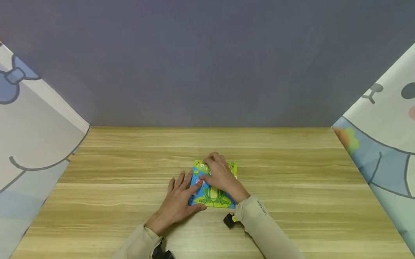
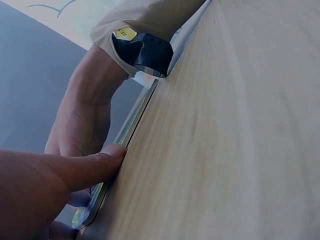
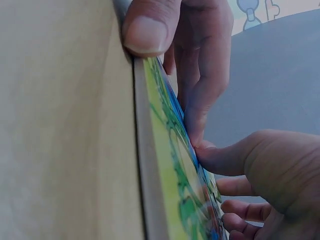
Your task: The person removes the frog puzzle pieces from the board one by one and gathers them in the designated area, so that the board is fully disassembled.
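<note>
A flat board with a cartoon frog picture (image 1: 213, 198) in green, blue and yellow lies on the wooden table, its thin edge showing in the right wrist view. My left hand (image 1: 177, 202) lies at its left side, fingers stretched out. The left thumb (image 3: 147, 37) touches the near edge, and the index finger reaches onto a pink patch of the picture. Bent over the board's upper part is my right hand (image 1: 222, 177), fingertips resting on the surface. The right thumb (image 3: 220, 159) meets the left index fingertip. What lies beneath the right palm is hidden.
The wooden table (image 1: 121, 152) runs back to a grey wall (image 1: 210, 67). Panels with cartoon prints stand at the left (image 1: 24, 135) and right (image 1: 396, 155). A black wrist camera (image 1: 229, 220) hangs below the right cuff.
</note>
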`<state>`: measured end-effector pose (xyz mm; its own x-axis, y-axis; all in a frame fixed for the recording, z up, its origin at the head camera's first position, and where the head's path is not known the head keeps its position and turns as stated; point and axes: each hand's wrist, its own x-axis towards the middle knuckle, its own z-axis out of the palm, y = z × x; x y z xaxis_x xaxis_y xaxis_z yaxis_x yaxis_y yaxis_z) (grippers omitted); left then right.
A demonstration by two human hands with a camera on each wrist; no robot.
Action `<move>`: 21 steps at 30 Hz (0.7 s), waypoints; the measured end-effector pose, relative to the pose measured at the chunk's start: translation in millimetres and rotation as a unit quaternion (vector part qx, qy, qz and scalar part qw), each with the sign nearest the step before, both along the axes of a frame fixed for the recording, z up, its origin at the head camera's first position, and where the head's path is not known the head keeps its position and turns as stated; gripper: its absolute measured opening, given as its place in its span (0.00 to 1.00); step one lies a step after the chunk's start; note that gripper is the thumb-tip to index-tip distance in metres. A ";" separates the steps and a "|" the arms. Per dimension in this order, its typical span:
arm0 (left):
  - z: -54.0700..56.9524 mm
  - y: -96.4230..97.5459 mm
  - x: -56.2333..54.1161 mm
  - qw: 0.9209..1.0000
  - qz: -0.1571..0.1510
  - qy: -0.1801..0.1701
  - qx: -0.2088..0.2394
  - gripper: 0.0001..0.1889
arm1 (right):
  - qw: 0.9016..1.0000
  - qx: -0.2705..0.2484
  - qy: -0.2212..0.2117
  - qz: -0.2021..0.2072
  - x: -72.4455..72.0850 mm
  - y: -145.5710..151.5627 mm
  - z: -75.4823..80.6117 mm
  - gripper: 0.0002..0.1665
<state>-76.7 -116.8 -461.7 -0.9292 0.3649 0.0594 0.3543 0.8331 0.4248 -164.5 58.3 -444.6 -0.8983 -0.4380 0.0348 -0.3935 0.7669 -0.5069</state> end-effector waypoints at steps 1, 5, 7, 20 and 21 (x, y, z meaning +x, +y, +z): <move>0.4 -0.2 0.0 1.000 0.001 0.000 0.000 0.39 | 1.000 -0.001 -0.003 0.000 -0.3 -0.4 0.1 0.31; 1.6 -0.8 0.1 1.000 0.004 -0.004 0.002 0.39 | 1.000 -0.017 -0.011 -0.003 -0.5 -1.3 -0.6 0.31; 1.9 -0.9 0.5 1.000 0.004 -0.003 0.001 0.39 | 0.999 -0.027 -0.017 -0.007 -0.4 -1.2 -1.2 0.31; 3.4 -0.3 0.4 1.000 0.005 -0.012 -0.005 0.39 | 0.997 -0.072 -0.012 0.012 2.9 2.7 3.5 0.24; 2.9 -0.5 0.3 1.000 0.005 -0.012 -0.005 0.39 | 0.997 -0.079 -0.014 0.017 3.1 2.9 3.7 0.22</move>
